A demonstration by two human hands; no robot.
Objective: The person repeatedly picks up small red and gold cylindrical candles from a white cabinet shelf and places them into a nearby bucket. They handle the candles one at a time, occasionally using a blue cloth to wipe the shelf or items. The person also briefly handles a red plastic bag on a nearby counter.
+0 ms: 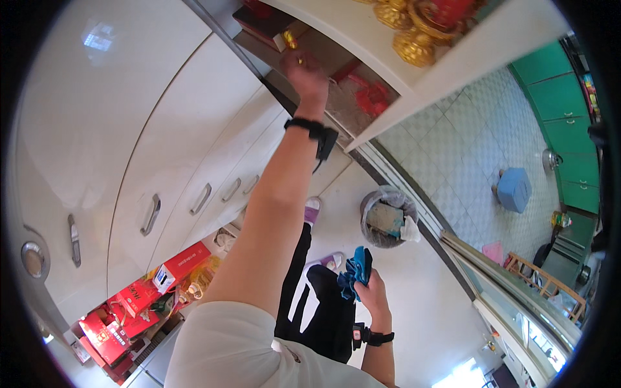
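My left hand [304, 72] reaches into an open shelf compartment [339, 104], closed around a small shiny gold object [290, 40], part of which shows past the fingers. Beside the hand lie a dark red box [264, 24] and a crumpled red ribbon-like item [371, 94]. Lower down, my right hand [373, 291] grips a bunched blue cloth [356, 271] in front of my legs. A black strap with a device circles each wrist.
White cabinet doors [160, 145] with metal handles stand at the left, red boxes [187, 264] below them. A lined waste bin [388, 218] holds rubbish by the sliding-door track. Beyond are a blue stool [515, 190] and green cabinets [572, 140]. Gold ornaments [415, 46] sit on the upper shelf.
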